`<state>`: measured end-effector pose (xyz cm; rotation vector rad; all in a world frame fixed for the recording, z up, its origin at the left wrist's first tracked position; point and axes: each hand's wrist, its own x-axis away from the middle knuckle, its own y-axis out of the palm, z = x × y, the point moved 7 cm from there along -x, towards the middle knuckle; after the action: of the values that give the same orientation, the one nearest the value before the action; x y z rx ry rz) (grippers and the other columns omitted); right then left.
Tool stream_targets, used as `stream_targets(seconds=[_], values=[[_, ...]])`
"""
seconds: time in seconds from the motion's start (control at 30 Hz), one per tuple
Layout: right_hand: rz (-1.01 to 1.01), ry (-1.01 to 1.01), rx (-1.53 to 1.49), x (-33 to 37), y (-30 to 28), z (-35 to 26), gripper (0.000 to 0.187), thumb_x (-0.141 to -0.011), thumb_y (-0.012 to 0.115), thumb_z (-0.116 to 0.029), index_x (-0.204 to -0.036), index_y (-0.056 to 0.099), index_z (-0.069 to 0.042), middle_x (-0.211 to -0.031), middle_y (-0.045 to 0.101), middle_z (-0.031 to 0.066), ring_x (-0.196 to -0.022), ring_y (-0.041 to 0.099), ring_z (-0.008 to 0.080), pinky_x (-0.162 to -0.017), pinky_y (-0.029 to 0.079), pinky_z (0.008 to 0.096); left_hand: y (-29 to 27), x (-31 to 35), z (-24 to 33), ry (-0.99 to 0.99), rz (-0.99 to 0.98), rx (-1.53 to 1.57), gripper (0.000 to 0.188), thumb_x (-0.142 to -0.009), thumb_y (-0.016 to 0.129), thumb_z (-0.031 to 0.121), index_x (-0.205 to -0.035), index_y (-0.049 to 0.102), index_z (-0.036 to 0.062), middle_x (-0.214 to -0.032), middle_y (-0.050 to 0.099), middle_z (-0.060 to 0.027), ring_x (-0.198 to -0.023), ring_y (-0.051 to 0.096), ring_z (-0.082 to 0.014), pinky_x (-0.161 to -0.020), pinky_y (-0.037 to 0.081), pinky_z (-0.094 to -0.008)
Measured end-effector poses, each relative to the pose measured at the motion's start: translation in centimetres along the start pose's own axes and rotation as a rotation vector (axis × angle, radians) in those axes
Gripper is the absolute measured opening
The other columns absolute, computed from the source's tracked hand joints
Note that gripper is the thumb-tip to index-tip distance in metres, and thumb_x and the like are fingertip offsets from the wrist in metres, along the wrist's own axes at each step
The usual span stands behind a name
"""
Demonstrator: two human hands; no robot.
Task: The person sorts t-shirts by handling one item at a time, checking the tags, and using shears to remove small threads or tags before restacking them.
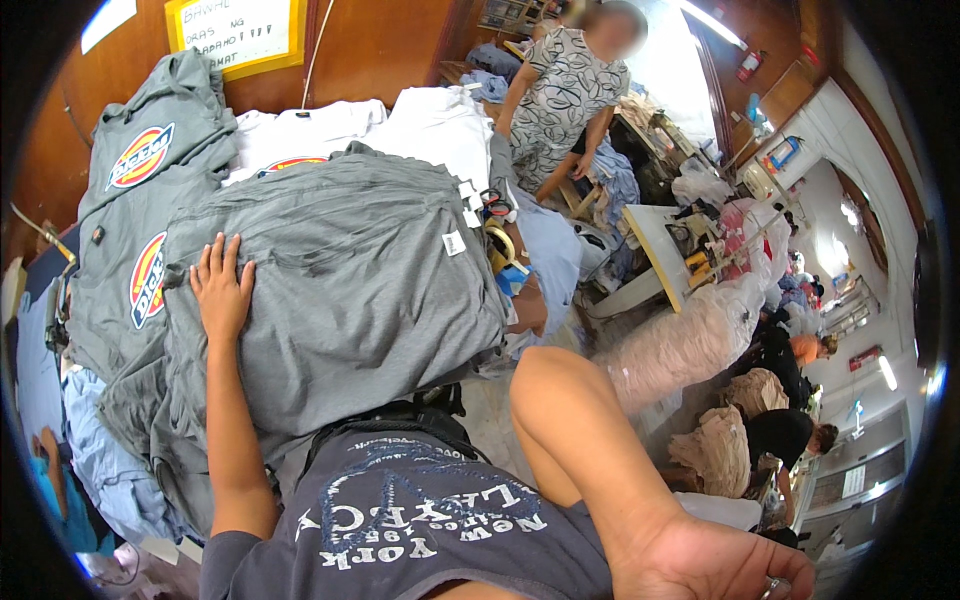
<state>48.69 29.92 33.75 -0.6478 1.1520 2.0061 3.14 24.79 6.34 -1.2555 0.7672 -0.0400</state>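
Note:
A grey T-shirt [350, 300] lies spread over the pile in front of me, with a small white label [454, 244] near its right edge. My left hand [222, 285] rests flat on its left part, fingers stretched out. My right hand [715, 562] is raised near the lower right edge, away from the shirts, palm turned up. Its fingers are curled by a small shiny metal thing [775, 588], too cut off to name. More grey shirts [165, 150] with an oval printed logo are stacked at the left, partly under the spread one.
White shirts [440, 125] lie behind the grey pile. Scissors [495, 204] and a tape roll [503, 243] sit at its right edge. Another person [570, 100] stands beyond. Large plastic-wrapped bundles [680, 345] fill the right side, near a white table [655, 255]. Light-blue cloth [110, 450] hangs at left.

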Motion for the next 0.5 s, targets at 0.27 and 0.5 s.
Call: stream_targets(seconds=[0.27, 0.5], values=[[-0.015, 0.032, -0.037, -0.46, -0.38, -0.03, 0.028, -0.083, 0.05, -0.025, -0.105, 0.053, -0.008, -0.104, 0.057, 0.0031, -0.101, 0.049, 0.0196, -0.085, 0.038, 0.0344, 0.04, 0.01, 0.07, 0.004, 0.012, -0.001, 0.043, -0.083, 0.047, 0.036, -0.124, 0.041, 0.0207, -0.132, 0.035, -0.002, -0.123, 0.029, -0.0215, -0.101, 0.017, -0.0438], [-0.022, 0.031, -0.053, -0.91, -0.71, -0.13, 0.027, -0.082, 0.051, -0.023, -0.104, 0.053, -0.007, -0.105, 0.057, 0.0034, -0.101, 0.049, 0.0189, -0.084, 0.038, 0.0334, 0.44, -0.09, 0.08, 0.001, -0.028, -0.032, 0.045, -0.084, 0.045, 0.036, -0.126, 0.038, 0.0212, -0.134, 0.033, -0.0011, -0.123, 0.028, -0.0215, -0.101, 0.017, -0.0436]])
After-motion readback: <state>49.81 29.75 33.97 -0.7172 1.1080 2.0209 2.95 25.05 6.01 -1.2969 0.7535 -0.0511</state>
